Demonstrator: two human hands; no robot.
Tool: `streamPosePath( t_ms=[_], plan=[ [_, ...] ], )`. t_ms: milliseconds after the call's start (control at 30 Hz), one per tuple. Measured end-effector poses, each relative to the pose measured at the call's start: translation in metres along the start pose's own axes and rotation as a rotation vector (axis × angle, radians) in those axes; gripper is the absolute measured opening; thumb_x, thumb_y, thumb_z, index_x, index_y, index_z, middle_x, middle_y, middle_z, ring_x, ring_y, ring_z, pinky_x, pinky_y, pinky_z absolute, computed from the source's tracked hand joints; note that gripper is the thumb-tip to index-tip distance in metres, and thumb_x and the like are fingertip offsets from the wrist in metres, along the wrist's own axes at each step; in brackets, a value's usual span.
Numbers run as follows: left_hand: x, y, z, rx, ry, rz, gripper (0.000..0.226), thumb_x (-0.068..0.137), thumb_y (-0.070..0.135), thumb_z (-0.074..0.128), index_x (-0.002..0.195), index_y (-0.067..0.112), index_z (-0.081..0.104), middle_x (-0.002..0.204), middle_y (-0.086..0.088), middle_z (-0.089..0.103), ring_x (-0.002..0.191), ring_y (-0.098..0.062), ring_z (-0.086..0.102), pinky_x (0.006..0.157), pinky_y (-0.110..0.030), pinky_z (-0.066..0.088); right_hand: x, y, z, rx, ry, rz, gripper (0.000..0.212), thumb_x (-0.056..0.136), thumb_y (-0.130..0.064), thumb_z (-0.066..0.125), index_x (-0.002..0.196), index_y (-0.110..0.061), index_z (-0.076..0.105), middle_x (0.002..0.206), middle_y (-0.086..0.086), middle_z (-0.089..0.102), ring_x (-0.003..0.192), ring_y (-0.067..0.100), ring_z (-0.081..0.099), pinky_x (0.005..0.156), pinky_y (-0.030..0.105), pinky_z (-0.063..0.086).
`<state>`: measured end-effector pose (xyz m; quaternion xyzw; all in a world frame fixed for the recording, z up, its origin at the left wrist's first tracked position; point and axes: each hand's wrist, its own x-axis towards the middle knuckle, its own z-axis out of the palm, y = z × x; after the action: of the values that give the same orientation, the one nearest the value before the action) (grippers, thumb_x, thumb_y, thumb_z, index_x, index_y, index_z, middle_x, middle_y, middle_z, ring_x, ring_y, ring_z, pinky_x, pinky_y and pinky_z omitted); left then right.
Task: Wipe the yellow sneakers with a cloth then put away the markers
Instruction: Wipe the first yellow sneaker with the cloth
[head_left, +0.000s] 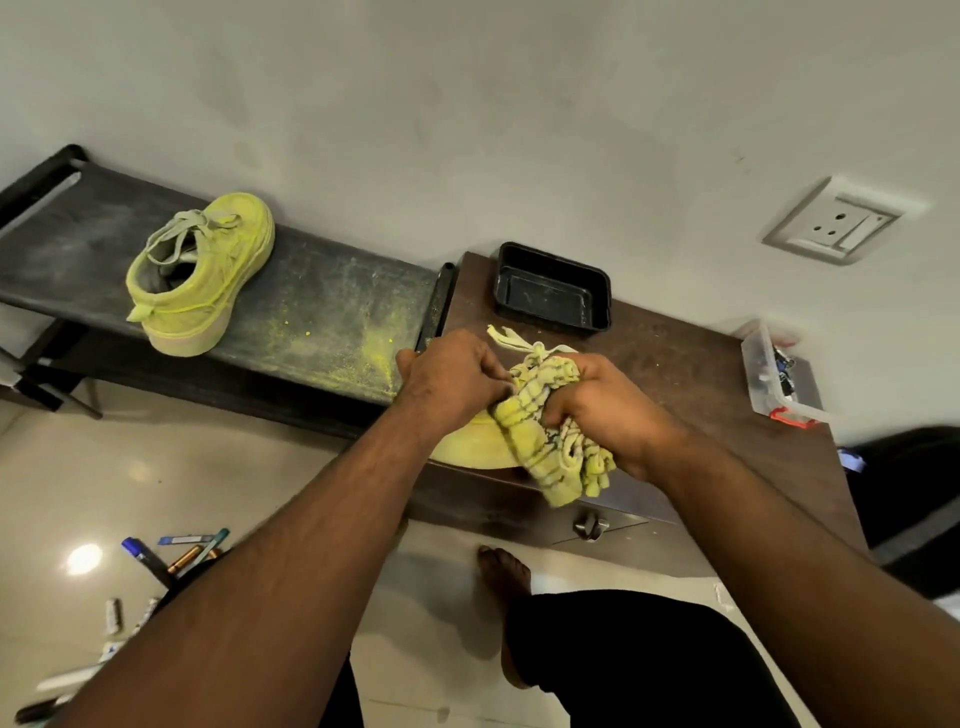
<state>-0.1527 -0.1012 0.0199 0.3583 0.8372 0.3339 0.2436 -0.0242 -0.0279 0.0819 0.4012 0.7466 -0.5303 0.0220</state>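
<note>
One yellow sneaker (200, 273) stands on the dark bench (332, 306) at the left. A second yellow sneaker (470, 441) lies on the brown cabinet top (685, 374), mostly hidden under my hands; its laces (511, 340) stick out behind them. My right hand (605, 410) grips a bunched yellow checked cloth (545, 447) against that sneaker. My left hand (452, 376) holds the sneaker, fingers curled at the cloth's edge. Several markers (171, 553) lie scattered on the floor at the lower left.
A black tray (553, 293) sits at the back of the cabinet top. At the right edge stands a clear plastic box (774, 379) with small items. Yellow dust covers the bench. A wall socket (836, 223) is at the right. My bare foot (506, 571) stands below the cabinet.
</note>
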Motion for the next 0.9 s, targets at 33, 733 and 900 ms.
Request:
streamPosePath(
  t_ms=[33,733,900],
  plan=[
    [0.000,0.000,0.000,0.003,0.001,0.003,0.016,0.077,0.038,0.075,0.064,0.032,0.068,0.070,0.023,0.062,0.084,0.000,0.051,0.084,-0.036,0.023,-0.003,0.003,-0.004,0.223,-0.019,0.075,0.032,0.073,0.016,0.048,0.097,0.003,0.065,0.097,0.023,0.070,0.091,0.038,0.068,0.080,0.046,0.056],
    [-0.009,0.048,0.029,0.395,0.196,0.422,0.024,0.093,0.036,0.049,0.107,0.034,0.068,0.116,0.014,0.064,0.114,-0.016,0.047,0.092,-0.039,0.020,-0.008,0.082,-0.016,-0.166,0.616,-0.066,0.050,0.083,-0.003,0.054,0.129,-0.022,0.057,0.107,-0.001,0.068,0.093,0.014,0.062,0.085,0.030,0.053],
    [0.024,0.088,0.046,0.673,-0.112,0.299,0.021,0.093,0.041,0.051,0.096,0.029,0.068,0.094,0.006,0.065,0.105,-0.022,0.054,0.097,-0.046,0.023,-0.014,0.087,-0.032,-0.204,0.473,0.137,0.016,0.082,-0.007,0.054,0.080,-0.022,0.059,0.070,-0.011,0.055,0.069,0.012,0.055,0.063,0.024,0.040]
  ],
)
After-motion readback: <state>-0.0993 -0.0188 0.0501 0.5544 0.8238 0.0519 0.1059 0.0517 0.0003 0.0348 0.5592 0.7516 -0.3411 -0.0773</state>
